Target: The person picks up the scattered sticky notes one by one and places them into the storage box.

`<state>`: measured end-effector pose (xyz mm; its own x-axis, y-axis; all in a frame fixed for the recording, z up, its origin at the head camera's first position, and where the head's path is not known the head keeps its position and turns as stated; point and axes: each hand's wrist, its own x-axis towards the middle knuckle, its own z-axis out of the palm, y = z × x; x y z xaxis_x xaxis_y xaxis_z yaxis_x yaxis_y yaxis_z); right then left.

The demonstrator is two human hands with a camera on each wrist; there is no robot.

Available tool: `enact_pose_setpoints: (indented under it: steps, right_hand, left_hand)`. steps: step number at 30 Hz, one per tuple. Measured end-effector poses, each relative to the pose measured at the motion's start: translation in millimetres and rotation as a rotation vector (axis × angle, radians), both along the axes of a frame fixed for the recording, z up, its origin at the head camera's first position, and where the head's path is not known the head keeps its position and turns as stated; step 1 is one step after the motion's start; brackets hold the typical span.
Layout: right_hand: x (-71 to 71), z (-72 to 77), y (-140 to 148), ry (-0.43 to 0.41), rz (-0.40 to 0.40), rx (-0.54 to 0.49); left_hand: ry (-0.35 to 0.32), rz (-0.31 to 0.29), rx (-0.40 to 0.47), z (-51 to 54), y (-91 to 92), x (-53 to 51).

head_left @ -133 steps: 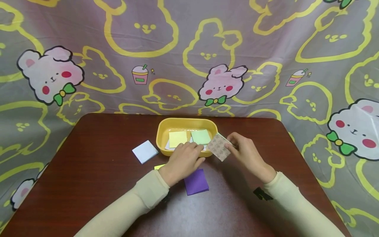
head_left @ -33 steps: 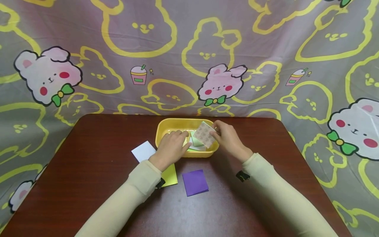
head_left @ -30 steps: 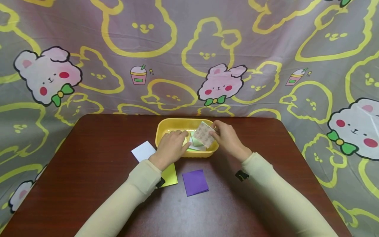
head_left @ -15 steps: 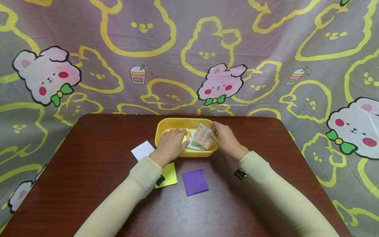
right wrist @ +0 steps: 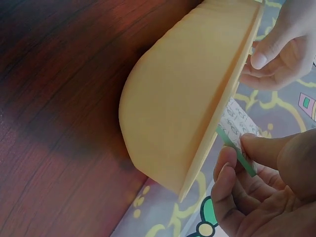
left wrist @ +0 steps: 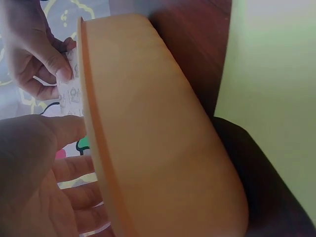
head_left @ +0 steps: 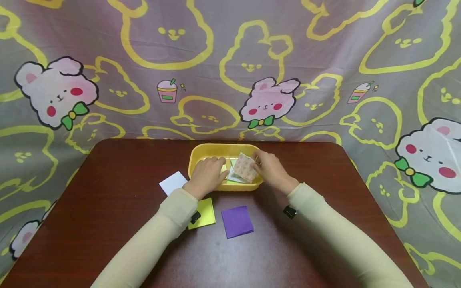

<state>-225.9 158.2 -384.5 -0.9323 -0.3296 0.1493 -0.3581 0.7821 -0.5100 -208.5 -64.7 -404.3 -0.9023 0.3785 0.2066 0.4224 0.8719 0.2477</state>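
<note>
1 patterned paper pad [head_left: 245, 169], roughly square, no clear long axis; tilted over right end of yellow tub [head_left: 239, 187]; just left of right hand [head_left: 272, 169], nearer of 2, pinched there between thumb and fingers; left hand [head_left: 206, 177] over tub's left part, leftward of pad, with relaxed, parted fingers, nothing seen in grip

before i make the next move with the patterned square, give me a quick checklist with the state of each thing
1. Right hand has the patterned square: ok, pinched between thumb and fingers.
2. Patterned square above the yellow tray: ok in the head view.
3. Patterned square lying flat: not ok, tilted.
4. Left hand gripping nothing: cannot tell, fingertips hidden.
5. Purple square outside the tray: ok, on the table.
</note>
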Motion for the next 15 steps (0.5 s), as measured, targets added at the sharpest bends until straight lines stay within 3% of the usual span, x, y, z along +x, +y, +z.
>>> enact_pose_setpoints:
  steps: [15]
  right_hand:
    - [-2.2,-5.2,-2.8,0.03,0.023,0.049]
  left_hand:
    - [-0.039,0.013,-0.021,-6.9,-2.3,-6.1]
